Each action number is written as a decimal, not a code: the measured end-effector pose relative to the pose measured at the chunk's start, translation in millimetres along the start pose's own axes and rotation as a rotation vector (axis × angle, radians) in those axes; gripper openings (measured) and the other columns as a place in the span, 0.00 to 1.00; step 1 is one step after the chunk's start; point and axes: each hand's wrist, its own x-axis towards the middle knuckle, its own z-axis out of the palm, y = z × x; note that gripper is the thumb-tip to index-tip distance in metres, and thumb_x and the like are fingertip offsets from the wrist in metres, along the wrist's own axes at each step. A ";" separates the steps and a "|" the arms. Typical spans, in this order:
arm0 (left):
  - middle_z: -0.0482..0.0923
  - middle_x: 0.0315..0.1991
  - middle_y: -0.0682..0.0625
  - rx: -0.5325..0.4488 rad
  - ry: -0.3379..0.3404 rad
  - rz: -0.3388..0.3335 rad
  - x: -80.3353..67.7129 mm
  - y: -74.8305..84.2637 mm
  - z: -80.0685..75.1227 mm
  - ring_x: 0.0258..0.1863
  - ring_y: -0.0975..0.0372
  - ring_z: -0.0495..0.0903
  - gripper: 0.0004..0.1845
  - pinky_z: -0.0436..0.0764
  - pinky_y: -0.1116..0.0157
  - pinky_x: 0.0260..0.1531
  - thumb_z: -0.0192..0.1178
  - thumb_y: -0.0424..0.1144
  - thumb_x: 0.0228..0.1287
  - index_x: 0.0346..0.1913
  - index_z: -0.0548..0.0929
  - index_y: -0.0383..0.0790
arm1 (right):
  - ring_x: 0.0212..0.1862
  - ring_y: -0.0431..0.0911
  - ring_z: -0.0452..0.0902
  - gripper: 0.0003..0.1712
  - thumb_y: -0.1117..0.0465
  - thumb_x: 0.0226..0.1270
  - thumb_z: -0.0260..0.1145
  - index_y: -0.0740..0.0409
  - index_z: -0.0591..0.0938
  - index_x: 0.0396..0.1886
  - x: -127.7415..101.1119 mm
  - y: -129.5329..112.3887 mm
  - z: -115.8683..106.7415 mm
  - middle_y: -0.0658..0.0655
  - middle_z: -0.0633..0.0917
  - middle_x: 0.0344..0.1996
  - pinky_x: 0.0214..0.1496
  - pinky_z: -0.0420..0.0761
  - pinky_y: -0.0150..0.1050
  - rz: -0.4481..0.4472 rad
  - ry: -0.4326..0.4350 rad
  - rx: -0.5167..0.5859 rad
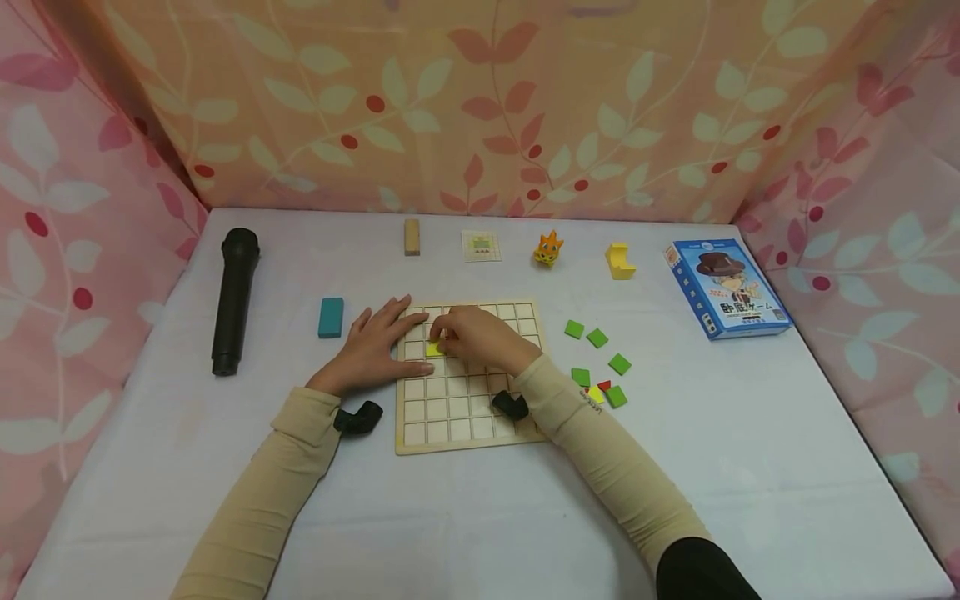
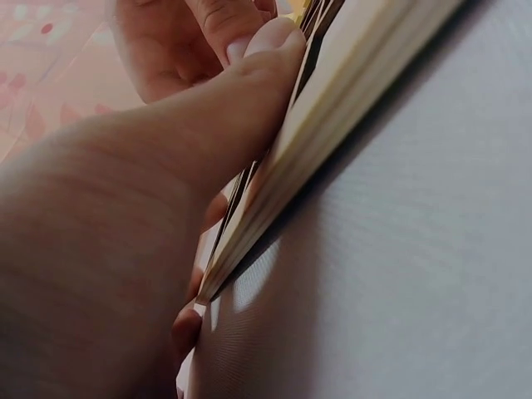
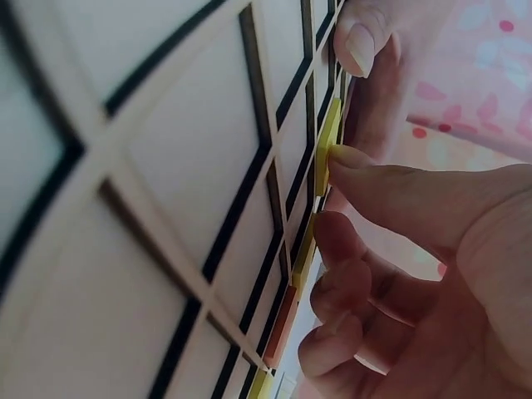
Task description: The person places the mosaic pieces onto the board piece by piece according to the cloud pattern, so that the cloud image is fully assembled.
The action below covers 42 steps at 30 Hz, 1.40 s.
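Observation:
A light wooden grid board lies flat in front of me. My left hand rests with spread fingers at its left side, the thumb lying on the board's edge in the left wrist view. Over the upper left of the grid, my right hand bends its fingers at a small yellow tile. In the right wrist view the thumb touches that yellow tile, with the curled index finger close by its other end. Farther along the grid are another yellow tile and an orange-red tile, mostly hidden from the head view.
Right of the board lie several green tiles, a yellow tile and a red piece. A teal block and a black microphone are left. Behind are a wooden block, card, orange figurine, yellow piece; a blue box stands right.

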 end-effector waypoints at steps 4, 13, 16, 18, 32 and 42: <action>0.43 0.77 0.46 -0.001 -0.001 0.002 0.3 1.8 -1.1 0.76 0.51 0.39 0.47 0.36 0.43 0.70 0.63 0.67 0.53 0.73 0.61 0.54 | 0.35 0.40 0.72 0.10 0.58 0.68 0.64 0.49 0.84 0.47 -1.3 -0.6 -0.5 0.48 0.80 0.35 0.38 0.73 0.33 0.015 -0.013 -0.012; 0.39 0.78 0.48 -0.042 -0.017 -0.004 0.2 -2.4 0.2 0.76 0.53 0.37 0.49 0.34 0.45 0.70 0.64 0.68 0.50 0.73 0.60 0.55 | 0.36 0.41 0.74 0.14 0.59 0.67 0.64 0.50 0.82 0.52 -19.6 -0.4 -14.0 0.50 0.80 0.38 0.41 0.77 0.35 0.048 0.089 -0.013; 0.38 0.78 0.50 -0.095 -0.035 0.002 -0.4 -6.2 -0.8 0.76 0.55 0.35 0.51 0.33 0.48 0.70 0.66 0.68 0.47 0.74 0.58 0.59 | 0.35 0.43 0.74 0.13 0.57 0.69 0.63 0.52 0.82 0.51 -32.8 5.2 -24.1 0.50 0.81 0.35 0.38 0.76 0.36 0.080 0.118 -0.011; 0.37 0.78 0.52 -0.120 -0.051 0.013 -0.8 -8.0 -2.2 0.76 0.55 0.35 0.53 0.32 0.49 0.70 0.68 0.68 0.44 0.74 0.56 0.61 | 0.32 0.43 0.73 0.13 0.56 0.69 0.62 0.53 0.82 0.50 -44.9 11.8 -31.4 0.50 0.81 0.32 0.34 0.75 0.36 0.101 0.134 -0.010; 0.40 0.77 0.48 -0.064 -0.064 0.034 -1.4 -6.8 -2.4 0.76 0.53 0.37 0.53 0.31 0.45 0.70 0.68 0.69 0.43 0.73 0.60 0.55 | 0.29 0.43 0.74 0.08 0.61 0.66 0.64 0.56 0.83 0.43 -154.5 68.2 -52.8 0.51 0.81 0.30 0.31 0.76 0.35 0.344 -0.062 0.027; 0.42 0.78 0.49 -0.059 -0.035 0.019 -0.4 -4.2 -0.8 0.77 0.53 0.38 0.53 0.33 0.44 0.69 0.67 0.69 0.44 0.73 0.61 0.53 | 0.34 0.44 0.70 0.20 0.53 0.56 0.74 0.57 0.79 0.44 -186.2 82.0 -27.2 0.50 0.76 0.29 0.36 0.71 0.38 0.401 -0.117 0.016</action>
